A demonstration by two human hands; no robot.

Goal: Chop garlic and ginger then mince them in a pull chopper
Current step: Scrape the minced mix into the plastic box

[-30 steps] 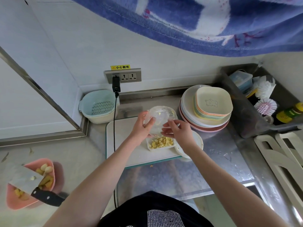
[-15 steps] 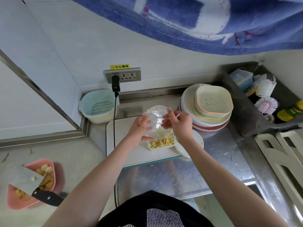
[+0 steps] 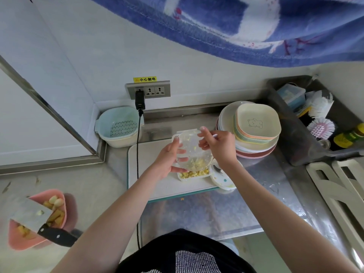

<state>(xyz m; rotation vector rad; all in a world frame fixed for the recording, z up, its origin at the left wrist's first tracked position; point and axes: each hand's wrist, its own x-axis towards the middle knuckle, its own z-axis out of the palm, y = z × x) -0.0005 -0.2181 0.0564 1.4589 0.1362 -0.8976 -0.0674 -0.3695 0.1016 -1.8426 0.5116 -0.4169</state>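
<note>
**Tipping the chopper bowl over the little dish**

While the left hand [image 3: 167, 160] wraps its fingers round the clear chopper bowl [image 3: 192, 152] and holds it tilted over the cutting board [image 3: 149, 174], the right hand [image 3: 218, 146] pinches a thin white tool at the bowl's rim, can't tell what exactly. Minced yellow bits sit low in the bowl, right above a small white dish [image 3: 194, 174] of the same stuff. The chopper lid [image 3: 222, 178] lies beside it. A cleaver [image 3: 33, 215] rests across a pink bowl [image 3: 23, 237] far left.
</note>
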